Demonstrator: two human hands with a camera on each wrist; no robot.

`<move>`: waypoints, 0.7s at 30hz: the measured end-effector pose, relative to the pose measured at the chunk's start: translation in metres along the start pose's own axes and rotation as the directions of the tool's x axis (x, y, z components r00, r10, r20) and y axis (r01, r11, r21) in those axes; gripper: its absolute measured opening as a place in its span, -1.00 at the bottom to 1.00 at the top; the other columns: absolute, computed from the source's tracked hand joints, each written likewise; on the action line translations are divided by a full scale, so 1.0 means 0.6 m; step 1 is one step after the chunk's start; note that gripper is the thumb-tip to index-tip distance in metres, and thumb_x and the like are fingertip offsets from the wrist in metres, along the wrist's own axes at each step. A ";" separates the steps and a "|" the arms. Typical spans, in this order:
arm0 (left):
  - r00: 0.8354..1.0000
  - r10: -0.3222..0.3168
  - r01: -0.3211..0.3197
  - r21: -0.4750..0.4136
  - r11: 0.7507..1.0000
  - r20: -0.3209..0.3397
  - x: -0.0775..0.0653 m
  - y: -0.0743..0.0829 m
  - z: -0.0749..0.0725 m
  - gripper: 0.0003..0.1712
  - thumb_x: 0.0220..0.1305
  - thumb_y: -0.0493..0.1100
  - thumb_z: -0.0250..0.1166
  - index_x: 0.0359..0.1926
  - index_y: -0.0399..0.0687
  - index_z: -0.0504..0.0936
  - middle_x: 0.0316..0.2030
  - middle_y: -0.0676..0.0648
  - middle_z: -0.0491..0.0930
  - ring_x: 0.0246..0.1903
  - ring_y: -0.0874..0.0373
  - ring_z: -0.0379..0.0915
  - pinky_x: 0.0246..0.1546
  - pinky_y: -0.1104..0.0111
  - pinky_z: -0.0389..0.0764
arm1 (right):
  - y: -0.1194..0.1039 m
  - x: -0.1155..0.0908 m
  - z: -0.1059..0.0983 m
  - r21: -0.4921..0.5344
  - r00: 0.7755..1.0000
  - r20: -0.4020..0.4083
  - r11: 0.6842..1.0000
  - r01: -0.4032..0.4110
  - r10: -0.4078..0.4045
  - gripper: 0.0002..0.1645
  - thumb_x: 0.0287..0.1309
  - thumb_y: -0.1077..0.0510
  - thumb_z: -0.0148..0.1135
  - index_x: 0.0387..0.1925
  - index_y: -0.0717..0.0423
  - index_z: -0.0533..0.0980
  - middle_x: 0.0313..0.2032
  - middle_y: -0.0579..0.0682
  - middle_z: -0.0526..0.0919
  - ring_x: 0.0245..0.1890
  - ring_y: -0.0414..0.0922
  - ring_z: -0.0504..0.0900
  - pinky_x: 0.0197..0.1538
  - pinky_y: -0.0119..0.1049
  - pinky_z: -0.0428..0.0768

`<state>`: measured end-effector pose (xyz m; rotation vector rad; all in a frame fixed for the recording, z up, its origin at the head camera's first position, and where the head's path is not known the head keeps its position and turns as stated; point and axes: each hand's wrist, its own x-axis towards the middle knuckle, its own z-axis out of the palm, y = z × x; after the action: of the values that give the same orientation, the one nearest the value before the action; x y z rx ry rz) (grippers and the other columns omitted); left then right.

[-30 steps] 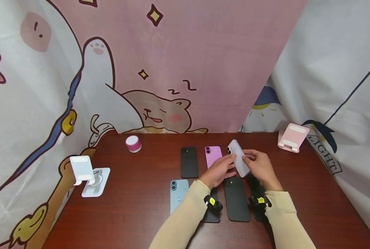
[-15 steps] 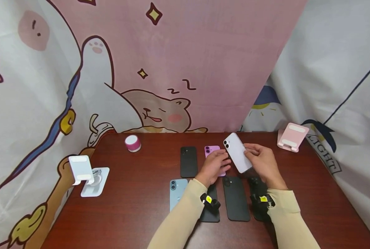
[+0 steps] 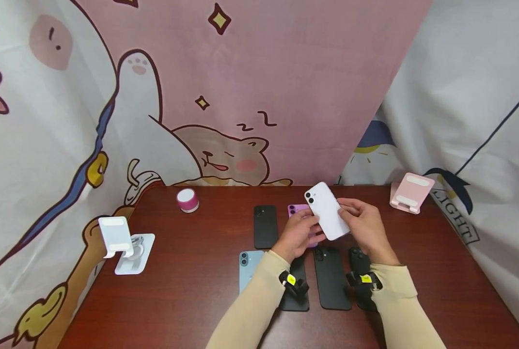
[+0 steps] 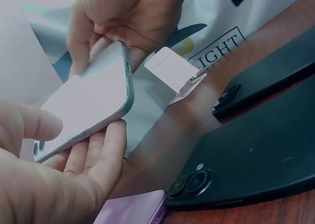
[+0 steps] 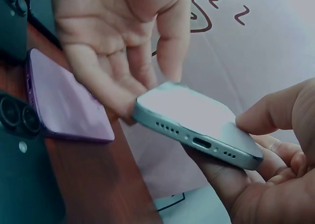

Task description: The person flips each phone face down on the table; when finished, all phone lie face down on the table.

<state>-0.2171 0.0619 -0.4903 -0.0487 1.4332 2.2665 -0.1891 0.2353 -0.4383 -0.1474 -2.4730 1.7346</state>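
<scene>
A white phone [image 3: 326, 213] is held tilted above the table, its camera side facing up in the head view. My left hand [image 3: 295, 235] has its thumb on the back and fingers beneath the phone's edge, as the left wrist view shows. From the other side my right hand [image 3: 367, 230] pinches it between thumb and fingers. In the right wrist view the phone's bottom end [image 5: 202, 143] shows its charging port. Partly behind my left hand lies a pink-purple phone [image 3: 297, 208]. A black phone [image 3: 332, 283] lies just below the hands.
Other phones lie around: a black one [image 3: 265, 227] at the back, a light blue one [image 3: 248, 269], and dark ones under the left wrist [image 3: 300, 295] and right wrist [image 3: 359, 261]. Phone stands, white [image 3: 116, 236] and pink [image 3: 412, 191], flank the table. A pink-and-white round container [image 3: 187, 200] sits back left.
The white phone has moved up and left, turning its back more toward the head camera. My left hand came off it half a second ago and now grips its left edge again.
</scene>
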 end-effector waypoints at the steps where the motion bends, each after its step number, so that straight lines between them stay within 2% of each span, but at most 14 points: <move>1: 1.000 0.005 -0.005 0.009 1.000 0.000 -0.001 0.001 0.000 -0.62 0.55 -0.23 0.19 0.31 -0.17 0.53 0.08 -0.23 0.71 0.04 -0.10 0.73 0.18 -0.15 0.65 | 0.002 0.000 0.000 -0.003 1.000 -0.005 1.000 -0.004 0.004 -0.52 0.51 0.17 0.20 0.33 0.34 0.54 0.17 0.39 0.69 -0.21 -0.40 0.69 -0.22 -0.52 0.69; 6: 0.999 0.039 -0.039 0.071 0.997 0.001 -0.005 0.009 -0.002 -0.53 0.56 -0.23 0.18 0.40 -0.22 0.49 0.13 -0.25 0.70 0.16 -0.19 0.68 0.20 -0.14 0.64 | 0.018 0.005 -0.004 -0.055 0.999 -0.024 0.998 -0.027 0.026 -0.53 0.50 0.18 0.22 0.31 0.32 0.55 0.16 0.37 0.70 -0.19 -0.34 0.72 -0.22 -0.53 0.68; 13: 0.996 0.092 -0.093 0.169 0.981 0.013 -0.012 0.020 -0.005 -0.47 0.56 -0.21 0.20 0.46 -0.22 0.46 0.17 -0.19 0.66 0.13 -0.06 0.66 0.13 -0.03 0.71 | 0.043 0.008 -0.010 -0.098 0.997 -0.015 0.992 -0.074 0.073 -0.51 0.49 0.14 0.25 0.34 0.28 0.54 0.18 0.36 0.69 -0.10 -0.05 0.75 -0.23 -0.47 0.71; 21: 0.995 0.101 -0.100 0.186 0.977 0.002 -0.008 0.013 0.001 -0.44 0.53 -0.24 0.24 0.45 -0.32 0.45 0.24 -0.24 0.60 0.16 0.00 0.63 0.19 -0.01 0.68 | 0.056 0.010 -0.016 -0.120 0.998 -0.019 0.991 -0.058 0.056 -0.51 0.47 0.18 0.25 0.31 0.33 0.54 0.15 0.39 0.70 -0.13 -0.03 0.77 -0.26 -0.39 0.75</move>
<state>-0.2159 0.0578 -0.4823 0.0759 1.6796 2.2012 -0.1931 0.2563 -0.4667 -0.2444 -2.5870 1.5980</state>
